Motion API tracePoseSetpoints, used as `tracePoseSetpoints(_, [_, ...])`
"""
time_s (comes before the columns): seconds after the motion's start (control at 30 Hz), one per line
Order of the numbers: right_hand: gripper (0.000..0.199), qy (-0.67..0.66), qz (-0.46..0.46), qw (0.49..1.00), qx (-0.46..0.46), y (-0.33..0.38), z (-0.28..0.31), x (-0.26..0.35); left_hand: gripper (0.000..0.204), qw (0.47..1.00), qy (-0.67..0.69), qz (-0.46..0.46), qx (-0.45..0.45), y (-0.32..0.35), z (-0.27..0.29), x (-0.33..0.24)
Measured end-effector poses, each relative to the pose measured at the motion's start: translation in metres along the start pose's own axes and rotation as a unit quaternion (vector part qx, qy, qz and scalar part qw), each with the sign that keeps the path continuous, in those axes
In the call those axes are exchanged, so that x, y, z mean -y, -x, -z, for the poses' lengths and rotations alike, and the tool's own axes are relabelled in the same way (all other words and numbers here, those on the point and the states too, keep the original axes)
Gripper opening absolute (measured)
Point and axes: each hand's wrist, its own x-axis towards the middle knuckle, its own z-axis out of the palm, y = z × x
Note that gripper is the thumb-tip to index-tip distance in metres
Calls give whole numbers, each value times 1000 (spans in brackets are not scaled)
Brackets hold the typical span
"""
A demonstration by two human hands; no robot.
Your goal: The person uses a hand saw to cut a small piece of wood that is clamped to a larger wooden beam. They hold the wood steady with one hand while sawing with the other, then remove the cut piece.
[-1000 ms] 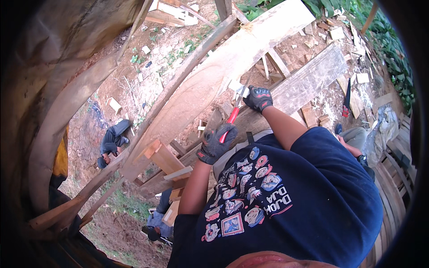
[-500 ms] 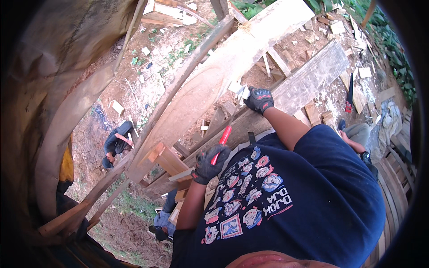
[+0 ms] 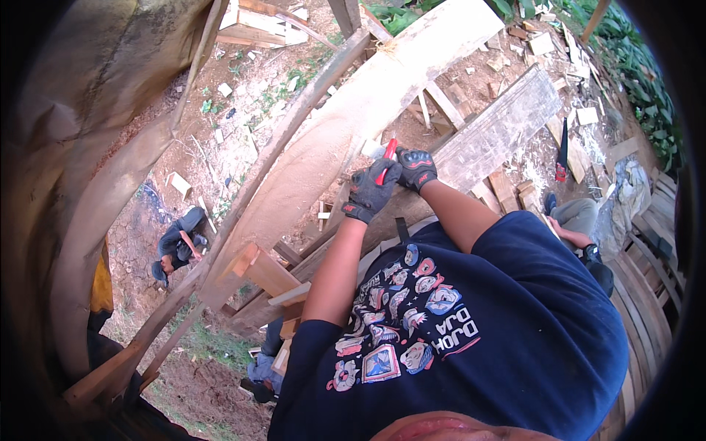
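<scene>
Both my hands wear dark padded gloves and meet over the bench planks. My left hand [image 3: 373, 189] is closed round a slim red pen-shaped tool [image 3: 387, 162], whose upper end points away from me. Close beside it, my right hand [image 3: 417, 168] has its fingers curled in, near the tool's tip. A small pale piece [image 3: 371, 148] shows just beyond the hands; whether the right fingers grip it is hidden. Under the right wrist runs a weathered grey plank [image 3: 507, 121]. Beyond it a broad pale board [image 3: 323, 140] slants from lower left to upper right.
A handsaw with a red handle [image 3: 561, 173] leans at the right. Wood offcuts [image 3: 540, 44] litter the ground. One person [image 3: 180, 242] crouches at left, another [image 3: 577, 220] sits at right, and a third [image 3: 265, 371] is partly hidden below. A brown tarp [image 3: 95, 147] hangs at left.
My left hand has moved up and right with the red tool, from near my shirt to beside my right hand. The right hand stays near the same plank. The view has shifted slightly.
</scene>
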Motion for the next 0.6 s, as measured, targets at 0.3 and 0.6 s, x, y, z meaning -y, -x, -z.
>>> tracePoseSetpoints(0.3, [45, 1, -36, 999, 28, 3, 16, 12, 27, 999, -17, -15, -33, 54, 31, -19])
tracePoseSetpoints(0.6, [44, -7, -40, 999, 18, 3, 15, 13, 14, 998, 42, 17, -42, 195, 94, -48])
